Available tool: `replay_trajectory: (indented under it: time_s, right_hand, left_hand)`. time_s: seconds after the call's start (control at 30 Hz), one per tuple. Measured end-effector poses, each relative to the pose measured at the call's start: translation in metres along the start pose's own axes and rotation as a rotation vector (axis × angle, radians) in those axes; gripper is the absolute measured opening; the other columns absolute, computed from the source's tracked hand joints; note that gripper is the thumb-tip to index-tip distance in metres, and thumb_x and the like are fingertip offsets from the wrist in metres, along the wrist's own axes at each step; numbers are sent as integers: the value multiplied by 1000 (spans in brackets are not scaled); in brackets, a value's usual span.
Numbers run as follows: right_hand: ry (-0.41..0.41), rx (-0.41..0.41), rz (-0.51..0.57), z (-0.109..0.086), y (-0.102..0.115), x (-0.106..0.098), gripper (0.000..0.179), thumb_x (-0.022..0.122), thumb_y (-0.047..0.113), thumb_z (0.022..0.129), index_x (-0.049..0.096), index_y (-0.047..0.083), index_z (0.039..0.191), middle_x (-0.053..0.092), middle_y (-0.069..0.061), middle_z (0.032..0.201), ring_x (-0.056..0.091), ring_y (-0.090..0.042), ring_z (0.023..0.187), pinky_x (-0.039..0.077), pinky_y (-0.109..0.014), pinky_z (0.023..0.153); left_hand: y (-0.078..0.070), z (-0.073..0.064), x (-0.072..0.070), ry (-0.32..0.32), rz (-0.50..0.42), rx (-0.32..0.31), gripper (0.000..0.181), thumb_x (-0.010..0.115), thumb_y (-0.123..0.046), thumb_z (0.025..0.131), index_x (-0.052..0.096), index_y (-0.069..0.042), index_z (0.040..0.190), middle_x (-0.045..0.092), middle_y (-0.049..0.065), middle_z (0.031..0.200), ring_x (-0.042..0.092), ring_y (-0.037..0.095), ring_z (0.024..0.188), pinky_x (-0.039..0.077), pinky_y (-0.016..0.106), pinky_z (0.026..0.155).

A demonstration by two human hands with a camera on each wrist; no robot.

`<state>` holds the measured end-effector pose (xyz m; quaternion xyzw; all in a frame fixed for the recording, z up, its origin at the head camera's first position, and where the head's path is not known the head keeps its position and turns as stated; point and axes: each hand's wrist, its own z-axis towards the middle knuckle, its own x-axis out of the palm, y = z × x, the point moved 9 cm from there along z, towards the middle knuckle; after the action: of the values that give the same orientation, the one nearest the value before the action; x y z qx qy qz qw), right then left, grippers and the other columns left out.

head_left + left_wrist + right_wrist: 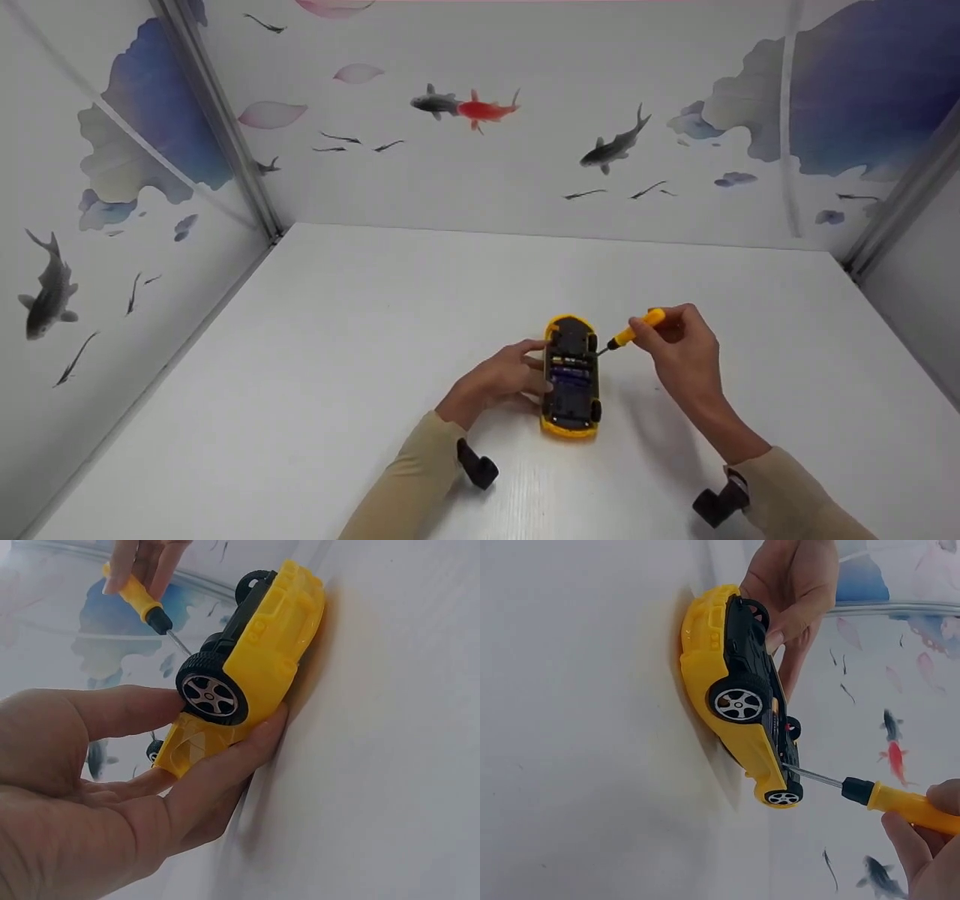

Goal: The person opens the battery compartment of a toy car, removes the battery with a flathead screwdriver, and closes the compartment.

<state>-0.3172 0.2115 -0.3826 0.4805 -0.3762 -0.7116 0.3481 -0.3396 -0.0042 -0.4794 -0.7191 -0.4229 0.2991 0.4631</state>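
A yellow toy car [571,409] lies upside down on the white table, its black underside facing up. In its middle an open compartment [570,369] shows batteries. My left hand [504,379] grips the car along its left side, with the thumb by a wheel [211,690] and fingers around the body. Between thumb and fingers my right hand [684,356] holds a yellow-handled screwdriver [637,328]. The screwdriver's metal shaft [814,775] slants down to the underside, its tip beside the compartment, close to a wheel [783,798].
A white table [337,315] spreads around the car. White panels [525,180] printed with fish and leaves stand at the back and sides, joined by metal posts [225,112]. Black wrist cameras [478,466] sit on both sleeves.
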Motion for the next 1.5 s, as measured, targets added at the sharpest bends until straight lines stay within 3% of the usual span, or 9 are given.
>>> replay_trajectory:
  time_s: [0.13,0.37,0.6,0.83,1.5]
  right_hand:
    - [2,-10,-10,0,1,-1,34,67,21,97,51,0,119,58,-12,111,60,-12,91,53,-7,77]
    - [5,-4,63,-2,-2,-4,37,68,22,96,52,0,120,57,-13,112,61,-2,88,56,-10,75]
    - [-3,44,96,-2,-12,-4,38,66,23,97,50,0,122,58,-11,119,63,2,91,57,-13,78]
    - [-13,74,89,-3,-15,-4,37,65,22,98,49,1,123,58,-12,121,63,1,94,57,-14,79]
    - [-21,44,68,-6,-11,-2,35,64,19,98,48,0,122,56,-12,118,59,-5,91,54,-8,76]
  left_hand:
    - [0,0,0,6,11,2,79,64,6,86,36,-19,155,49,19,149,68,31,110,61,47,88]
    - [-1,-1,0,17,-25,-2,79,63,7,85,34,-17,155,49,20,148,69,32,107,61,48,87]
    - [1,1,0,11,-27,-9,80,64,8,85,35,-17,155,50,20,148,69,32,108,61,48,86]
    - [1,2,-1,17,-24,-5,80,64,7,85,35,-17,156,49,20,148,69,31,108,61,47,86]
    - [0,-1,-2,11,-28,9,78,66,6,83,38,-16,153,53,19,145,70,32,106,61,47,86]
